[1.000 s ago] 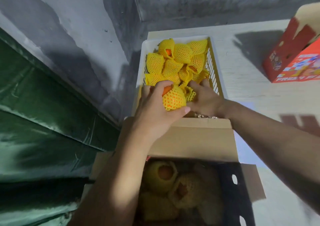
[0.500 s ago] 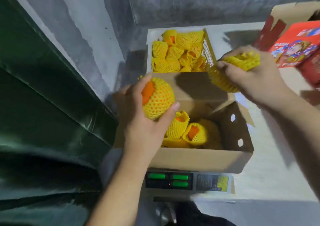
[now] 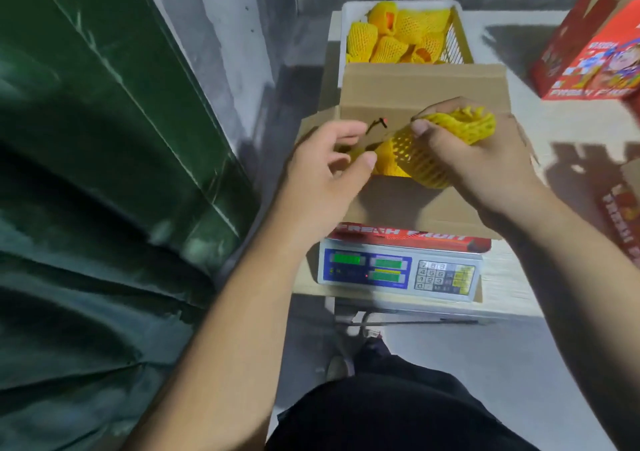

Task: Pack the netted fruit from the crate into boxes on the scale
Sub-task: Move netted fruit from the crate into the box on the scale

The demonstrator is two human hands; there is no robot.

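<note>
Fingers point(image 3: 420, 127) of right hand point(image 3: 485, 170) grip netted fruit point(image 3: 433, 145), angled up-right.

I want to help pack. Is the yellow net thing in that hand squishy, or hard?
Probably squishy: the yellow net bunches up where the right hand grips it. It likely weighs little, since it looks like open mesh foam. Whether fruit is inside can't be seen.

Bright yellow mesh netting point(image 3: 433, 145) wraps orange fruit point(image 3: 389, 19) in a white crate point(image 3: 349, 10). The cardboard box point(image 3: 422, 83) is plain brown with a red printed side. The scale point(image 3: 398, 272) is grey and blue with green displays. A dark green tarp point(image 3: 86, 173) fills the left.
</note>
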